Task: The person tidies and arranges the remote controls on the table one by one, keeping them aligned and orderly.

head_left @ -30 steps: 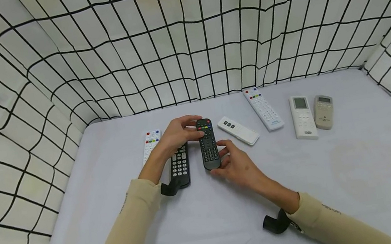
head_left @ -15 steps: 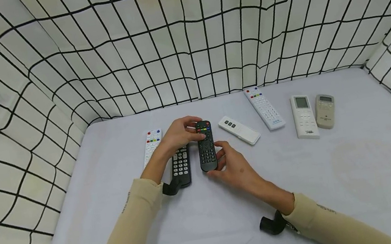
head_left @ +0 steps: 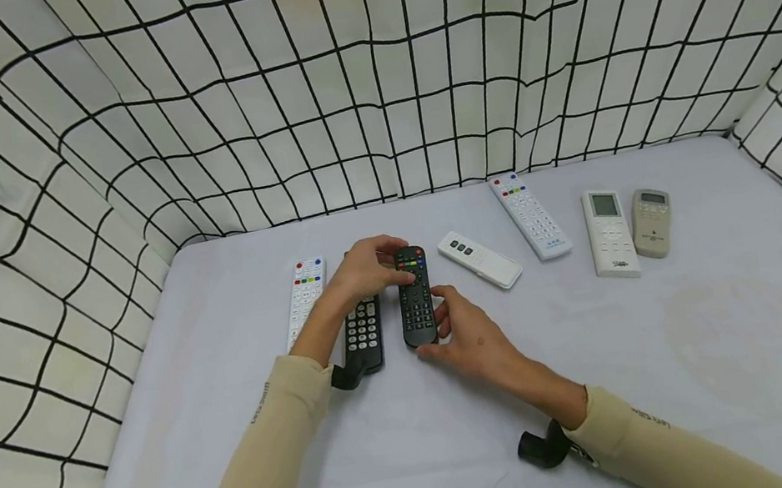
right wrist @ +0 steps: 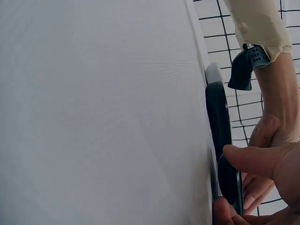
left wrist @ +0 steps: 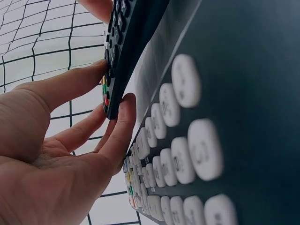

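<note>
A slim black remote control (head_left: 416, 308) with coloured buttons near its top is held between both hands, close over the white surface. My left hand (head_left: 367, 271) pinches its far end, thumb on the buttons and fingers behind, as the left wrist view shows. With the thumb at its near end and fingers along its right side, my right hand (head_left: 476, 332) grips the same remote. Beneath my left wrist lies a larger black remote (head_left: 363, 337) with white keys, filling much of the left wrist view. Beside that one is a white remote (head_left: 303, 295), partly hidden by the left forearm.
Right of the hands lie a small white three-button remote (head_left: 480, 260), a long white remote (head_left: 531, 219), a white remote with a screen (head_left: 610, 236) and a beige one (head_left: 652, 223). Black netting (head_left: 381, 102) over white walls borders the white-covered table (head_left: 427, 483).
Both hands have brought the slim black remote slightly toward the body, keeping their grip on it. The other remotes have stayed in place.
</note>
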A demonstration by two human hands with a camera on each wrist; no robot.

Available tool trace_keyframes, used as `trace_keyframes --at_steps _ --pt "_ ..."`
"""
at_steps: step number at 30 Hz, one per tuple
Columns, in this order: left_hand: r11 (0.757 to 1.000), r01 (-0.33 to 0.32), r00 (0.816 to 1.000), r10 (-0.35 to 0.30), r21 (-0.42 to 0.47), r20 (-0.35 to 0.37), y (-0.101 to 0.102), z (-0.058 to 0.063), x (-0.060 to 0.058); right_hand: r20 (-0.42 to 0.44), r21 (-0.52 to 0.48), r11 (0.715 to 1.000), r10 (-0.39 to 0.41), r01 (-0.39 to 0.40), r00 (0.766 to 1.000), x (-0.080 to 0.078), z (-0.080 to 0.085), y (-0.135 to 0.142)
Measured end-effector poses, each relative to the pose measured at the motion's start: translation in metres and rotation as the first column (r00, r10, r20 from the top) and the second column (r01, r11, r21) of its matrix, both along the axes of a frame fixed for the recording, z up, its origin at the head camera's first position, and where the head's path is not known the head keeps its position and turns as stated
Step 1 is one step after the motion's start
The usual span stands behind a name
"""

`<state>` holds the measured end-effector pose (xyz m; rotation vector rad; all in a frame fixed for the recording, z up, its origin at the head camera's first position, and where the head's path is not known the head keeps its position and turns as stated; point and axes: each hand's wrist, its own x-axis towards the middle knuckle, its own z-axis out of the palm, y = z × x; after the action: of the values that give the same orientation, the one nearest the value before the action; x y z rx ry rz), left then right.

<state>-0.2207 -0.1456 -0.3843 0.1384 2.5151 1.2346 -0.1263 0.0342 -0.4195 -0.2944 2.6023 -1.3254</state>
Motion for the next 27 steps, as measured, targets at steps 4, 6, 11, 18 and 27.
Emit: trace_keyframes --at_steps 4,6,11,18,27 --pt "0.999 0.014 1.0 -0.014 -0.045 -0.002 0.001 -0.001 0.0 0.002 0.028 1.0 0.008 -0.008 1.0 -0.001 0.0 0.0" --pt "0.996 0.028 0.999 -0.029 -0.086 -0.013 0.001 0.0 0.0 -0.002 0.045 0.999 0.014 -0.014 1.0 -0.001 0.001 0.0" --pt "0.981 0.065 0.997 -0.072 -0.184 -0.035 0.005 0.004 0.002 -0.005 0.082 0.996 0.024 -0.023 1.0 -0.002 0.002 0.001" --pt "0.968 0.076 0.996 -0.084 -0.237 -0.024 0.008 0.005 0.001 -0.012 0.084 0.996 0.035 -0.034 0.999 -0.003 0.001 0.002" --pt "0.956 0.071 0.996 -0.08 -0.283 -0.023 0.011 0.003 0.001 0.009 0.088 0.995 0.046 -0.046 0.999 -0.004 0.001 0.003"
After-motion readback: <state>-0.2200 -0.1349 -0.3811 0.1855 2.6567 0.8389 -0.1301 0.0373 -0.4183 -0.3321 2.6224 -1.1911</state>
